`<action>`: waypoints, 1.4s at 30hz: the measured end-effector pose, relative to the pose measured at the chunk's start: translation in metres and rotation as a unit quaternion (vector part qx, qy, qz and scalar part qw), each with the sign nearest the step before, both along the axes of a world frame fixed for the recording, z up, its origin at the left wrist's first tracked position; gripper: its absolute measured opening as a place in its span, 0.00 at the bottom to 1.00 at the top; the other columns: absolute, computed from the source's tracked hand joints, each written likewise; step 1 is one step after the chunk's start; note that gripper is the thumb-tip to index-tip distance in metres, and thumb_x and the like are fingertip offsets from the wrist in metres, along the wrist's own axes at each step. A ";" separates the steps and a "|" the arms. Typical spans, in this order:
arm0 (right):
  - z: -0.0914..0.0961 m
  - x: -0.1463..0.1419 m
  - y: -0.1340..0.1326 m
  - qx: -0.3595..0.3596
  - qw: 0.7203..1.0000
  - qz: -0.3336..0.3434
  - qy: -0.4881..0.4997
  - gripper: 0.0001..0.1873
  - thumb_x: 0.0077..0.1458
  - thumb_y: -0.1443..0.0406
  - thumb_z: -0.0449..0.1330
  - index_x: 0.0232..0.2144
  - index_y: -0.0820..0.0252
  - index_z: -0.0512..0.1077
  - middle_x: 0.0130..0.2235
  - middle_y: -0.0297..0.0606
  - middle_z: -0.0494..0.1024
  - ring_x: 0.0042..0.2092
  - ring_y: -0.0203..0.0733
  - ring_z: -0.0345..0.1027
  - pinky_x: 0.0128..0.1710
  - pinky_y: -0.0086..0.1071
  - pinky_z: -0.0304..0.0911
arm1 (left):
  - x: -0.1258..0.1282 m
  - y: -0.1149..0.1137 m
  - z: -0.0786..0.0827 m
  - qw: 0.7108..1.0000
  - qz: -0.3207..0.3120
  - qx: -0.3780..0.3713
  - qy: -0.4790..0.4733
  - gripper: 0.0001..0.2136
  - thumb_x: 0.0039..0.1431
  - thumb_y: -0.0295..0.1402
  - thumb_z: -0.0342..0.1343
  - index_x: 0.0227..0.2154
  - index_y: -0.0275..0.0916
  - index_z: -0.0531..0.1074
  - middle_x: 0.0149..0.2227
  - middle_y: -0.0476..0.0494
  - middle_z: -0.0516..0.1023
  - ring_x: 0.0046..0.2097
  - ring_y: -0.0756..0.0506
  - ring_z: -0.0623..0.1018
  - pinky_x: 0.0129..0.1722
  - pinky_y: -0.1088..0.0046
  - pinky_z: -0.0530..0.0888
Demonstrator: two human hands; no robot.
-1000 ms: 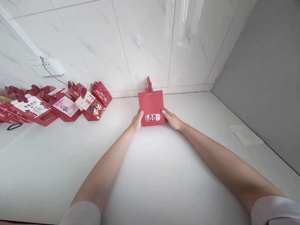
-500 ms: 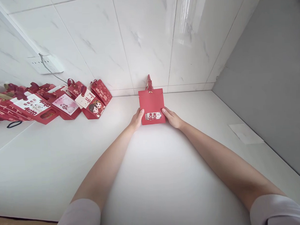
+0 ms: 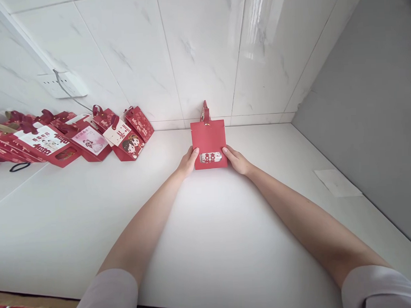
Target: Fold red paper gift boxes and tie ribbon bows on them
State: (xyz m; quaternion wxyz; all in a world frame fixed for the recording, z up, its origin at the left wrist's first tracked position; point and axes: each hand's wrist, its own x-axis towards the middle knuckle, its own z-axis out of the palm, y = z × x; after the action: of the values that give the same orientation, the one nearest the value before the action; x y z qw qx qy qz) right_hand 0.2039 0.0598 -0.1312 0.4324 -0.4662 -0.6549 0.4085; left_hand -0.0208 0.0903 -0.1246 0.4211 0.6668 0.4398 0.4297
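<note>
A small red gift box [image 3: 208,138] with a clear window showing red characters stands on the white counter [image 3: 209,235] near the tiled back wall. Its handle sticks up at the top. My left hand [image 3: 188,163] holds the box's lower left edge, thumb on the front face. My right hand [image 3: 235,160] grips the lower right edge the same way. Both arms stretch straight out over the counter.
A row of several red gift boxes [image 3: 89,141] lies toppled along the wall at the left. A wall socket with a cable [image 3: 64,84] sits above them. A white paper slip [image 3: 337,182] lies at the right by the grey wall [image 3: 370,110].
The box and both hands sit slightly higher in the picture than a second ago. The grip is unchanged.
</note>
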 end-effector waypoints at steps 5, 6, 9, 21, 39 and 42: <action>0.001 0.001 -0.001 0.000 1.000 0.007 0.004 0.32 0.61 0.42 0.45 0.60 0.46 0.62 0.59 0.32 0.71 0.60 0.49 0.62 0.62 0.46 0.54 | 0.000 0.000 0.000 1.000 -0.018 0.002 0.003 0.27 0.62 0.54 0.44 0.57 0.43 0.65 0.59 0.45 0.71 0.59 0.40 0.70 0.60 0.64 0.64; 0.000 0.001 -0.001 0.000 1.000 0.010 0.003 0.32 0.61 0.41 0.45 0.60 0.46 0.62 0.59 0.32 0.70 0.60 0.49 0.62 0.63 0.46 0.54 | 0.000 0.000 0.000 1.000 -0.018 0.002 0.004 0.27 0.62 0.54 0.44 0.57 0.43 0.65 0.59 0.45 0.70 0.60 0.40 0.69 0.60 0.64 0.64; -0.002 0.002 0.001 0.001 1.000 0.017 0.006 0.33 0.60 0.41 0.45 0.61 0.46 0.61 0.60 0.31 0.69 0.61 0.49 0.61 0.63 0.46 0.53 | -0.001 0.000 0.000 1.000 -0.019 -0.002 0.001 0.27 0.62 0.54 0.45 0.57 0.44 0.66 0.59 0.46 0.70 0.61 0.40 0.68 0.62 0.63 0.63; 0.000 -0.012 -0.011 0.049 0.998 0.034 -0.005 0.30 0.60 0.41 0.43 0.26 0.55 0.71 0.30 0.36 0.76 0.37 0.46 0.71 0.45 0.40 0.65 | -0.005 0.007 0.001 0.991 -0.027 -0.013 -0.132 0.27 0.62 0.54 0.45 0.54 0.40 0.70 0.56 0.42 0.73 0.58 0.39 0.72 0.58 0.60 0.69; -0.001 -0.019 -0.011 -0.029 0.994 0.049 0.099 0.45 0.58 0.44 0.54 0.68 0.48 0.37 0.70 0.39 0.44 0.69 0.48 0.41 0.66 0.48 0.46 | 0.010 -0.007 0.004 0.987 -0.153 0.008 -0.039 0.27 0.65 0.50 0.39 0.62 0.44 0.59 0.63 0.45 0.65 0.62 0.37 0.66 0.61 0.54 0.64; -0.003 -0.015 -0.007 -0.057 0.989 0.082 0.107 0.49 0.57 0.44 0.55 0.69 0.49 0.33 0.69 0.42 0.47 0.68 0.49 0.46 0.66 0.48 0.47 | 0.010 -0.009 0.005 0.989 -0.144 0.020 -0.023 0.27 0.64 0.50 0.39 0.62 0.44 0.59 0.62 0.45 0.65 0.63 0.38 0.65 0.62 0.55 0.64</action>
State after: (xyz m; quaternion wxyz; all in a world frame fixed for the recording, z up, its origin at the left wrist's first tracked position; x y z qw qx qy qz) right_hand 0.1889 0.0530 -0.1346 0.4377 -0.3886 -0.6165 0.5267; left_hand -0.0112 0.0809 -0.1196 0.4750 0.7217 0.3206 0.3883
